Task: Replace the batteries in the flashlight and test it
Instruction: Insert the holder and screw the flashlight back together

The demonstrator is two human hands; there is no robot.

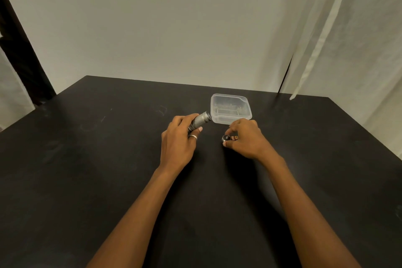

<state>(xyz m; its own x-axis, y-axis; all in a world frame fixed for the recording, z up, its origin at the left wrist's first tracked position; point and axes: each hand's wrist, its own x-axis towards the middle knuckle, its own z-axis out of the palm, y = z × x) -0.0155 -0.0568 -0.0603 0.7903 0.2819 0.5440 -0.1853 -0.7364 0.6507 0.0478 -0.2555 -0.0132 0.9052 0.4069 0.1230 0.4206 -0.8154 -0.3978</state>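
Left hand gripping the flashlight body near the plastic container, right hand pinching the small end cap over the black table

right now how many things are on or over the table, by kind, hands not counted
flashlight body, in the left hand: 1
small round flashlight part, at the right hand: 1
clear plastic container: 1
total: 3

Flashlight left of container

flashlight: silver, ribbed | table: black | container: clear | wall: off-white
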